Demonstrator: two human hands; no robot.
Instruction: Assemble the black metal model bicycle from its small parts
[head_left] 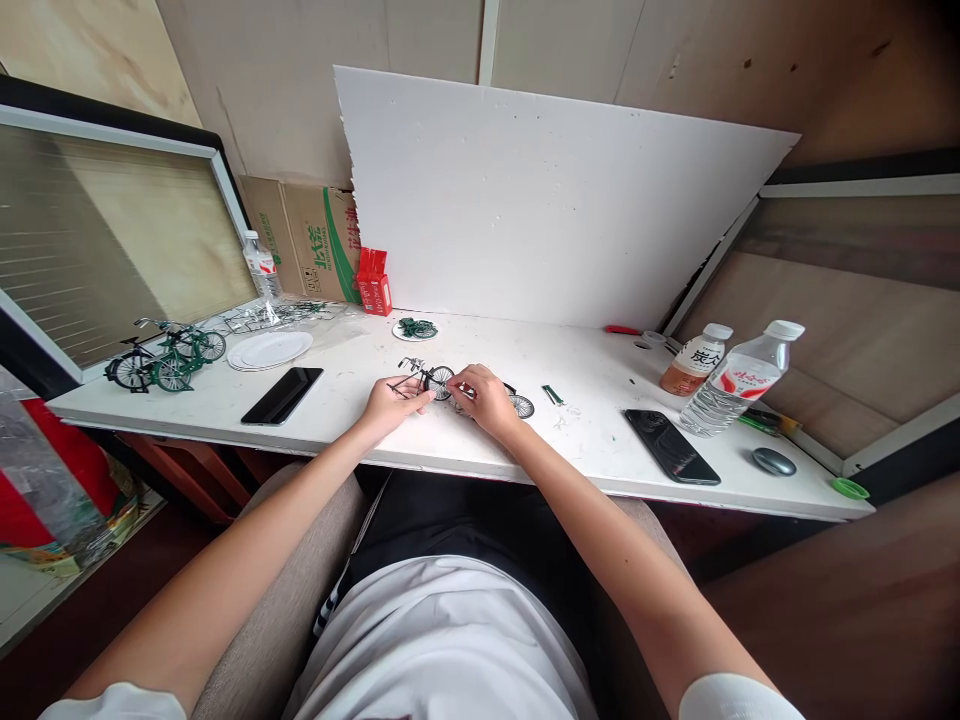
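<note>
Just above the white table, my left hand (391, 405) grips a small black model bicycle frame (409, 368) with handlebars. A spoked wheel (441, 380) stands at its right end, between my two hands. My right hand (484, 398) has its thumb and fingers pinched at the right side of that wheel; whether they hold the wheel or a smaller part is hidden. Behind the right hand another spoked wheel (523, 406) with a black part lies on the table. Farther right lie thin green strips (553, 395).
Assembled model bicycles (169, 358), white plates (270, 349) and a phone (283, 396) are on the left. A plate of green parts (416, 329) sits behind my hands. Right: another phone (671, 446), a water bottle (739, 380), a brown drink bottle (696, 360) and a mouse (773, 461).
</note>
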